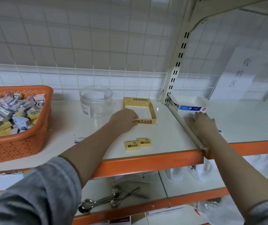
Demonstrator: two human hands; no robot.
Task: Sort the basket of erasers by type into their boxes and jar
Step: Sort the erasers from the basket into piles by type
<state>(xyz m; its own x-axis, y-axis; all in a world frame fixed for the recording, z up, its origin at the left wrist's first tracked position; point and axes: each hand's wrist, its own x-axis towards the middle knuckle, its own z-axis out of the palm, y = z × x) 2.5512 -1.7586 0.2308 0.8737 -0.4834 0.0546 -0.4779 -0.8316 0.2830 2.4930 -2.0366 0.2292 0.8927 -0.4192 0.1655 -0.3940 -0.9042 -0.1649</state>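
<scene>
White tile and a wire grid back this orange-edged shelf (146, 161), and my work is spread across it. At nine o'clock the orange basket (17, 142) is heaped with mixed erasers (8, 114), small, light blocks in paper sleeves, rubbery enough to pinch by their long sides without slipping. My left hand (123, 120) curls over the near wall of the yellow 2B box (139, 111) at twelve o'clock; it is thin card, so I hold it gently by the rim or it will buckle. Two yellow 2B erasers (138, 143) lie just below it at six o'clock. My right hand (201, 122) is flat, fingers straight, holding nothing, just short of the blue-and-white box (188, 104) at two o'clock. Beside the yellow box, the clear jar (95, 101) looks empty, though glare makes that uncertain.
</scene>
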